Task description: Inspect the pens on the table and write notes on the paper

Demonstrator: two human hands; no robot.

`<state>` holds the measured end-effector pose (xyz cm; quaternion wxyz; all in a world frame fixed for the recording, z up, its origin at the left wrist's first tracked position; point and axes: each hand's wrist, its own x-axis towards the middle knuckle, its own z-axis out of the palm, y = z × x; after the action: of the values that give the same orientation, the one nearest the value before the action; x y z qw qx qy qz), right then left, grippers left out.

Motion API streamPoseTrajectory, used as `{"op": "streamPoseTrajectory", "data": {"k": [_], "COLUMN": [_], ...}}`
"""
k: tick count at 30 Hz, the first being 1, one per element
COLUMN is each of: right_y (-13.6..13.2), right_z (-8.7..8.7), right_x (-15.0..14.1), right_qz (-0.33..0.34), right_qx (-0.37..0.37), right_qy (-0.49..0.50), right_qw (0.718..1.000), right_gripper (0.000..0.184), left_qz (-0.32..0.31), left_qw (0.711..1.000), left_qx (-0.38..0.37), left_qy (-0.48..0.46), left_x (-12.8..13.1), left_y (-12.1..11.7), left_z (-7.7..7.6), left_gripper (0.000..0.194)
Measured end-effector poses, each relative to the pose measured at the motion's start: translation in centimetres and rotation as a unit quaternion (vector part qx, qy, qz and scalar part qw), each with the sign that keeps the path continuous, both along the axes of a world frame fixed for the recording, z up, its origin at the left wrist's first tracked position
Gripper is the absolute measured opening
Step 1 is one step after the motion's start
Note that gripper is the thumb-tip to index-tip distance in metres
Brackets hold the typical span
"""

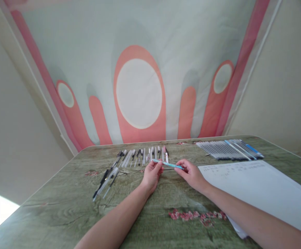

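My left hand point(152, 174) and my right hand point(191, 174) are both over the middle of the green table point(140, 221). Together they hold a thin light-blue pen point(168, 164) level between them. The left fingers pinch its left end, the right fingers pinch its right end. Just behind the hands lies a row of several pens and pen parts point(142, 155), black and white and one pink. A few more pens point(106, 181) lie to the left of my left hand.
A white sheet of paper point(256, 192) with faint writing lies at the right, under my right forearm. Behind it sits a row of several pens point(229, 149). A pink and pale green cloth point(138, 93) hangs behind the table.
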<state>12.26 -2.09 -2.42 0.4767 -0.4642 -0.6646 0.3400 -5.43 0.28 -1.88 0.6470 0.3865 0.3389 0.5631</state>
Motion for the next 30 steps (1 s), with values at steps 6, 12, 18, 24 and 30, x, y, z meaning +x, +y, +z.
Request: {"op": "streamPoseTrajectory", "data": {"k": [6,12,18,24,30], "right_y": [-0.27,0.03,-0.25,0.02,0.04], "right_z": [0.34,0.08,0.57,0.08,0.15], "right_x": [0.29,-0.03,0.19,0.08,0.18], "right_qz": [-0.001,0.006,0.0,-0.013,-0.013], "right_qx": [-0.032,-0.013,-0.007,-0.013,0.014], "right_qy": [-0.045,-0.005,-0.05,-0.019,-0.042], "right_qw": [0.998,1.0,0.999,1.0,0.999], "right_gripper": [0.034,0.034,0.029,0.033,0.029], "left_qz": [-0.021,0.002,-0.014,-0.009,-0.017], "left_qw": [1.0,1.0,1.0,1.0,1.0], "left_qx": [-0.008,0.001,0.005,0.0,-0.01], "left_qy": [-0.004,0.0,0.002,-0.006,-0.006], "left_x": [-0.08,0.04,-0.14,-0.14,-0.11], "left_y": [-0.05,-0.19,0.0,0.04,-0.06], "left_z": [0.23,0.25,-0.08,-0.13,0.12], "left_gripper": [0.031,0.03,0.029,0.03,0.031]}}
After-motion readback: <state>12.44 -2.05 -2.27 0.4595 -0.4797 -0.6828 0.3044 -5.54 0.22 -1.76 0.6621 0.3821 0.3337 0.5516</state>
